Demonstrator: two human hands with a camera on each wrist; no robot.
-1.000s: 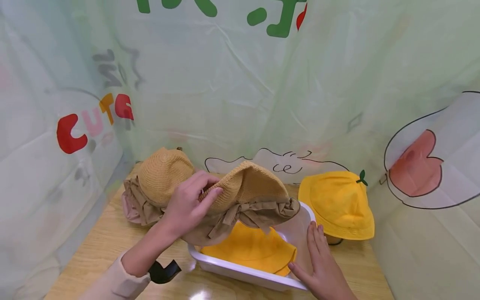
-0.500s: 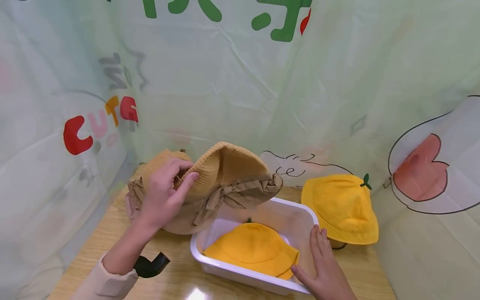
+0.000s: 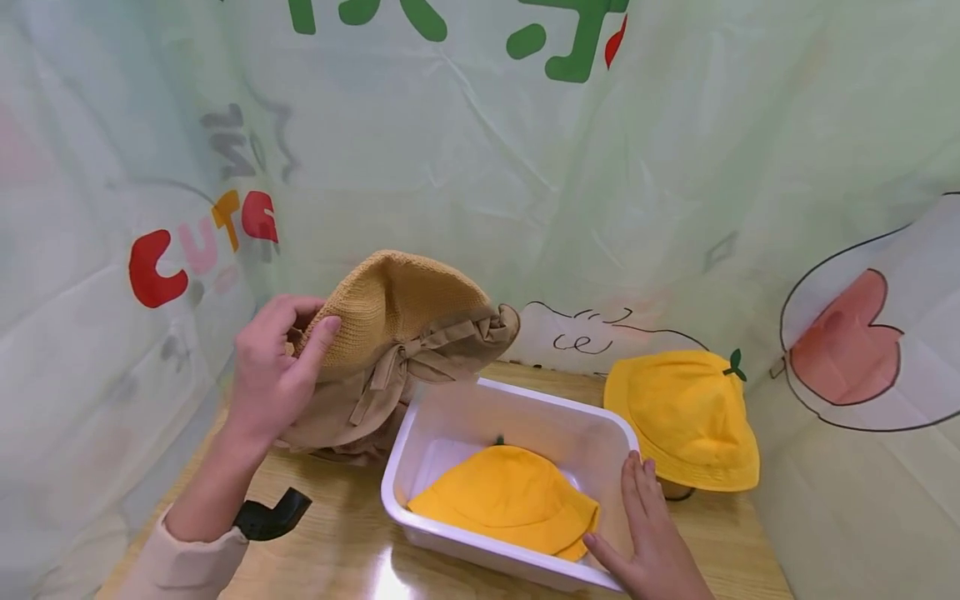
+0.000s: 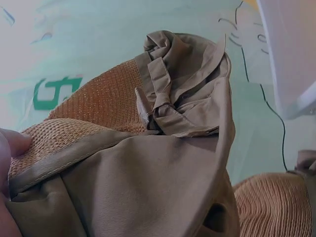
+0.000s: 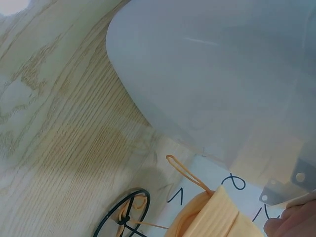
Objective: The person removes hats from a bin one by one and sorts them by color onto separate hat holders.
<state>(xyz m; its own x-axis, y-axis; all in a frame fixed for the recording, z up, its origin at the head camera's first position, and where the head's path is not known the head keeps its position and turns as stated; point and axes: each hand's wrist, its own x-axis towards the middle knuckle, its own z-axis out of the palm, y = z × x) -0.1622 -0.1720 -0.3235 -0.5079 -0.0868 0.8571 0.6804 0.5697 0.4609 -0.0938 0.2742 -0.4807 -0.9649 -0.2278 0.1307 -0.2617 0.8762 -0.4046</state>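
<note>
While the left hand [image 3: 273, 367] pinches the straw hat [image 3: 367, 329] between thumb and fingers at the crown's edge, fingers of the right hand [image 3: 651, 533] rest straight on the right end of the white tub [image 3: 540, 429], thumb over its near rim, not clenched. Straw hat is up in the air, tilted, inside toward the camera, brown brim and bow hanging, above the desk's far-left part.

Change over the last second: straw hat swings left from over the tub to beside it; only its brim overlaps the tub's far-left corner in the head view. Right hand and tub stay put. Reads as carrying the hat away from the tub, not setting it down yet. Tub interior is now in plain sight, with only the yellow hat [image 3: 510, 500] seen in it, lying flattish toward the near side.

Further out: tub sits mid-desk, toward the near edge of the desk [image 3: 330, 562]. Second straw hat [image 4: 274, 210] shows in the left wrist view, mostly hidden from the head camera. Another sprout-topped yellow hat [image 3: 682, 417] stands by the desk's far-right corner. Printed curtain [image 3: 480, 183] behind.
</note>
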